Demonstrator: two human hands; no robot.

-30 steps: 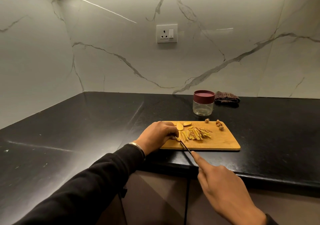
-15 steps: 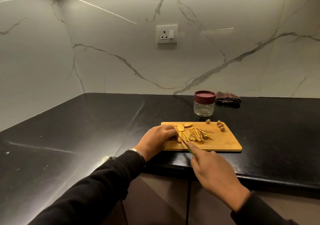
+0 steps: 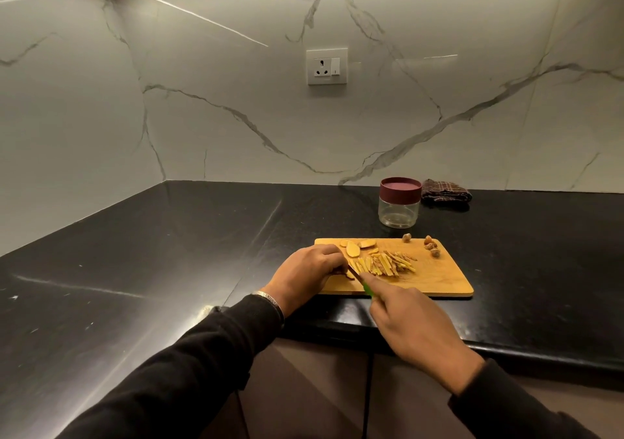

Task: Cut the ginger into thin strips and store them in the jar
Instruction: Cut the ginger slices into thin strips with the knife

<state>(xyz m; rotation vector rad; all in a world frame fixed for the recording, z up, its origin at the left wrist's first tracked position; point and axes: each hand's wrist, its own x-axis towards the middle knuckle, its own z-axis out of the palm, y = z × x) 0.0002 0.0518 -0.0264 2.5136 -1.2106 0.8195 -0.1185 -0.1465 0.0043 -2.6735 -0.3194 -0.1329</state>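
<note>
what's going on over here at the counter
A person is slicing ginger on a wooden cutting board. The left hand holds a piece down while the right hand works a green-handled knife beside it. A pile of cut strips and a few uncut slices lie on the board. The jar behind has its lid on.

Matt wooden cutting board (image 3: 435,279) on glossy black stone countertop (image 3: 169,252); clear plastic jar (image 3: 399,214).

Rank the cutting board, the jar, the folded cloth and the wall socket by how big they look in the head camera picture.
1. Cutting board, clearly largest.
2. Jar.
3 and 4. Wall socket and folded cloth look about alike; the cloth is wider but lower, so I would not rank them. The socket also sits farther away.
</note>
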